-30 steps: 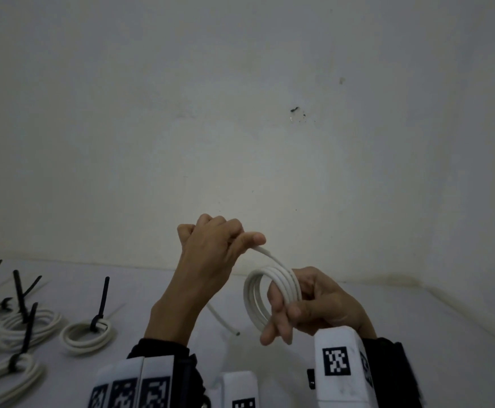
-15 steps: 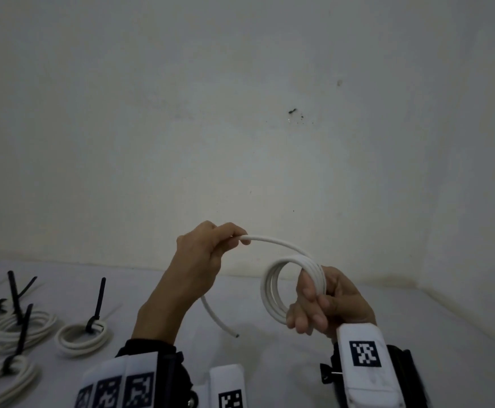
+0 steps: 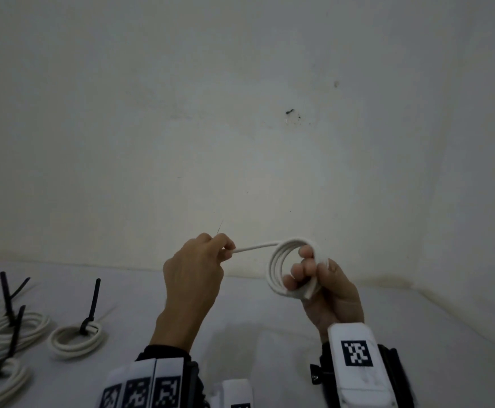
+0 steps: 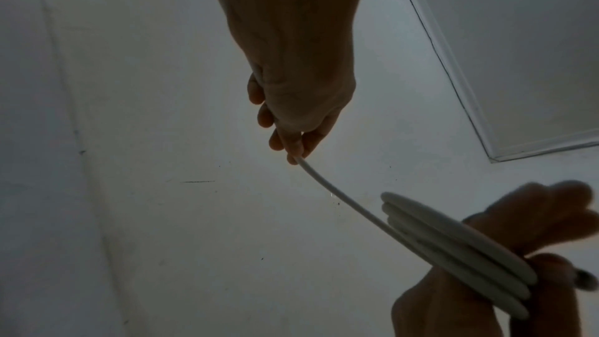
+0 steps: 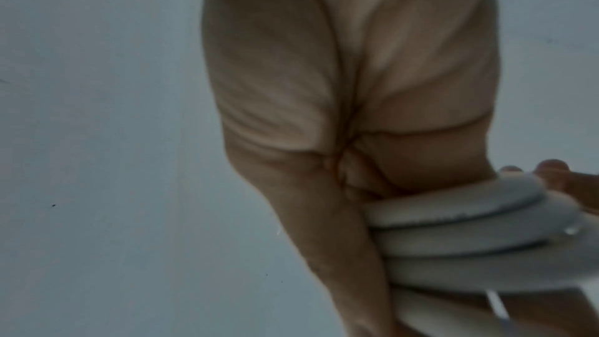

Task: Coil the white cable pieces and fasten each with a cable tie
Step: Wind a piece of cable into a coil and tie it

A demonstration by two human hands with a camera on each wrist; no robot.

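Note:
A white cable coil (image 3: pixel 278 269) of about three turns is held upright in the air by my right hand (image 3: pixel 314 278), fingers through the ring and thumb on its outer side. The same coil (image 4: pixel 453 253) shows edge-on in the left wrist view and close up as stacked turns (image 5: pixel 470 229) in the right wrist view. A straight free stretch of cable (image 3: pixel 255 247) runs left from the coil's top into my left hand (image 3: pixel 199 266), which grips it in a closed fist (image 4: pixel 291 122). The tail beyond the fist runs along the forearm.
On the white table (image 3: pixel 240 334) at the left lie several finished white coils, each with a black cable tie standing up: the nearest coil (image 3: pixel 77 340), another coil (image 3: pixel 16 328) behind it. A pale wall stands close behind.
The cable's loose tail no longer hangs below my left hand. The left hand has drawn the free stretch straight, and the right hand has raised and turned the coil, which shows one more turn.

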